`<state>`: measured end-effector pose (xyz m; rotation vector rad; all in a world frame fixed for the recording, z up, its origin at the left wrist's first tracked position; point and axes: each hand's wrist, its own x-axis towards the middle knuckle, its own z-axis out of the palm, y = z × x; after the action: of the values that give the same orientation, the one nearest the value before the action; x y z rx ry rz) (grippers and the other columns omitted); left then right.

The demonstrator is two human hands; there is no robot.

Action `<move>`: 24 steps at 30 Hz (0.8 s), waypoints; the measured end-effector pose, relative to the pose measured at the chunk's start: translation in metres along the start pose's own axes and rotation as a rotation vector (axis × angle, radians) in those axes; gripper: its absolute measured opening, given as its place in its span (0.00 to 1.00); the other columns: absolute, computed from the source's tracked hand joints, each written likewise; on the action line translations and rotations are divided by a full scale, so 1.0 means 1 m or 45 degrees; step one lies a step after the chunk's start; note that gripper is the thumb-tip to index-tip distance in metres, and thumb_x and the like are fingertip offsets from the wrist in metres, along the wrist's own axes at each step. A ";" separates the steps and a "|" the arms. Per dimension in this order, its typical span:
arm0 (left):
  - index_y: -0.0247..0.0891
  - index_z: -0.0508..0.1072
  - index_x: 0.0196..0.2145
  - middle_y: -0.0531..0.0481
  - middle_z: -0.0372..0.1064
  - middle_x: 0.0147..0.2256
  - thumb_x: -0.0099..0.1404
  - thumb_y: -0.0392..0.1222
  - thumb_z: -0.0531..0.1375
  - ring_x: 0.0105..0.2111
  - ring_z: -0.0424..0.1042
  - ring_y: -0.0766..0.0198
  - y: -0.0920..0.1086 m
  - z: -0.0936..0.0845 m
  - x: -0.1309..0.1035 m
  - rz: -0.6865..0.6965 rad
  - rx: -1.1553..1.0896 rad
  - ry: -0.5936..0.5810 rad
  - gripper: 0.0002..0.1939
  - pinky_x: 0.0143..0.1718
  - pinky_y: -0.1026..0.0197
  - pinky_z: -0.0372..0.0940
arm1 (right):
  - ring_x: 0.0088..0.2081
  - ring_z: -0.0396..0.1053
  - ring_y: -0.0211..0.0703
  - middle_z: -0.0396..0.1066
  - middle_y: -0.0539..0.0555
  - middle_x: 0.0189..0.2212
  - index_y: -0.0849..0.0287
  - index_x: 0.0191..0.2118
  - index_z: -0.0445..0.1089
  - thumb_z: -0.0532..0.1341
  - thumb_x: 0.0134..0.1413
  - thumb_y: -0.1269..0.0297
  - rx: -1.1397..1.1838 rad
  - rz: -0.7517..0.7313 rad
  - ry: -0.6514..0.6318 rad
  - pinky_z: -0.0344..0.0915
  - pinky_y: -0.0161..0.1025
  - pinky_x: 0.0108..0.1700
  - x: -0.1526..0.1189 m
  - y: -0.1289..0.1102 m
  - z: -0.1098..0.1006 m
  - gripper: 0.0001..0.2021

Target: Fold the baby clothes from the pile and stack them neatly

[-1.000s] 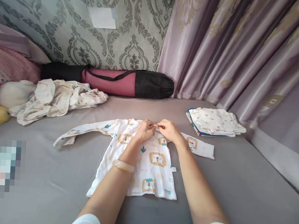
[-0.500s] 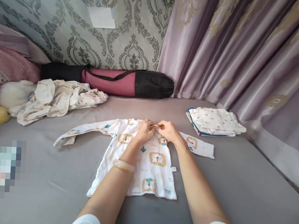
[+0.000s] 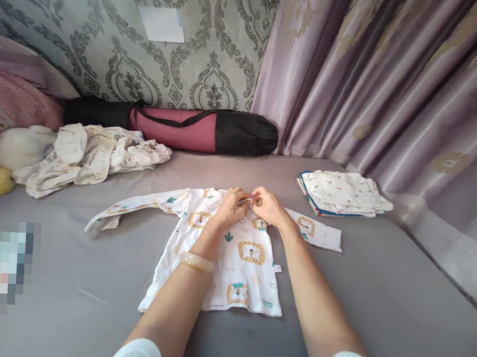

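A white printed shirt lies spread on the grey bed, on the near side of the rolled mat bag and well apart from it, its two sleeves reaching out to either side. Both hands meet at its neckline, and the step in hand looks to be fine fingertip work on that edge. To do it well, one hand should steady the edge while the other works, pulling lightly so that the soft cloth does not stretch, and the forearms should stay raised so that the flat body is not dragged into creases. The left hand is nearly closed, fingers curled and tips pinching the neckline. The right hand sits just beside it, thumb and forefinger drawn together on the same edge, the other fingers bent; what exactly lies between the tips is too small to tell. A loose clothes pile rests just in front of the bag's left part, and a folded stack lies to the bag's right and nearer.
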<state>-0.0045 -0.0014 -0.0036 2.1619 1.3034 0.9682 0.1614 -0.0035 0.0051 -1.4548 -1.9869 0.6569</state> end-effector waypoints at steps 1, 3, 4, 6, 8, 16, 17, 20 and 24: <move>0.36 0.77 0.36 0.46 0.70 0.36 0.61 0.34 0.56 0.41 0.67 0.58 0.000 0.000 0.000 -0.007 0.008 -0.007 0.10 0.48 0.56 0.60 | 0.28 0.66 0.37 0.71 0.46 0.28 0.55 0.43 0.65 0.59 0.47 0.69 -0.002 0.004 -0.002 0.59 0.32 0.32 0.000 0.000 0.000 0.14; 0.35 0.77 0.35 0.47 0.70 0.35 0.59 0.33 0.56 0.40 0.67 0.59 -0.001 0.001 0.001 -0.042 0.012 -0.027 0.10 0.47 0.56 0.61 | 0.28 0.66 0.36 0.71 0.47 0.28 0.56 0.41 0.66 0.60 0.47 0.68 -0.001 0.012 -0.012 0.59 0.32 0.31 0.000 -0.002 0.000 0.12; 0.35 0.76 0.35 0.47 0.69 0.35 0.59 0.33 0.56 0.39 0.67 0.59 -0.001 0.001 0.002 -0.068 -0.001 -0.038 0.10 0.47 0.56 0.61 | 0.27 0.66 0.36 0.71 0.47 0.27 0.56 0.41 0.67 0.60 0.48 0.67 0.003 0.016 -0.021 0.59 0.32 0.31 0.000 -0.003 -0.001 0.12; 0.35 0.76 0.36 0.47 0.69 0.34 0.60 0.35 0.56 0.38 0.68 0.60 -0.002 -0.001 0.002 -0.119 -0.055 -0.059 0.10 0.45 0.58 0.62 | 0.26 0.65 0.36 0.71 0.47 0.26 0.57 0.40 0.69 0.60 0.49 0.64 -0.006 0.026 -0.036 0.58 0.33 0.31 0.000 -0.006 -0.003 0.10; 0.35 0.76 0.36 0.47 0.69 0.35 0.60 0.37 0.56 0.38 0.68 0.61 -0.002 -0.002 0.002 -0.155 -0.112 -0.075 0.10 0.43 0.59 0.63 | 0.26 0.65 0.36 0.71 0.48 0.26 0.58 0.37 0.71 0.60 0.51 0.63 -0.053 0.025 -0.049 0.58 0.33 0.31 -0.001 -0.009 -0.005 0.08; 0.34 0.78 0.35 0.47 0.71 0.34 0.59 0.40 0.57 0.37 0.68 0.60 0.002 -0.003 0.002 -0.212 -0.046 -0.113 0.12 0.43 0.59 0.63 | 0.30 0.63 0.36 0.68 0.50 0.31 0.57 0.30 0.70 0.60 0.49 0.68 -0.257 -0.073 -0.050 0.56 0.32 0.33 -0.003 -0.014 -0.010 0.02; 0.34 0.78 0.35 0.47 0.71 0.34 0.58 0.39 0.57 0.37 0.69 0.59 0.003 -0.002 0.002 -0.211 -0.018 -0.107 0.11 0.43 0.58 0.63 | 0.30 0.63 0.35 0.67 0.49 0.31 0.57 0.29 0.70 0.60 0.48 0.69 -0.259 -0.093 -0.063 0.56 0.32 0.33 -0.004 -0.014 -0.011 0.02; 0.34 0.79 0.35 0.47 0.72 0.33 0.58 0.38 0.57 0.38 0.69 0.59 0.002 0.001 0.002 -0.200 0.014 -0.094 0.12 0.44 0.58 0.63 | 0.29 0.61 0.34 0.66 0.48 0.31 0.58 0.29 0.70 0.59 0.49 0.71 -0.189 -0.155 -0.114 0.56 0.32 0.33 -0.004 -0.011 -0.014 0.04; 0.35 0.78 0.35 0.47 0.72 0.34 0.59 0.39 0.57 0.38 0.69 0.60 -0.002 -0.001 0.001 -0.187 -0.050 -0.109 0.10 0.43 0.59 0.63 | 0.29 0.62 0.34 0.67 0.49 0.32 0.58 0.28 0.71 0.57 0.49 0.74 -0.106 -0.218 -0.174 0.57 0.32 0.35 -0.004 -0.006 -0.016 0.07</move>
<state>-0.0057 0.0005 -0.0040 2.0236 1.3685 0.8274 0.1698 -0.0078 0.0204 -1.2985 -2.2387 0.6196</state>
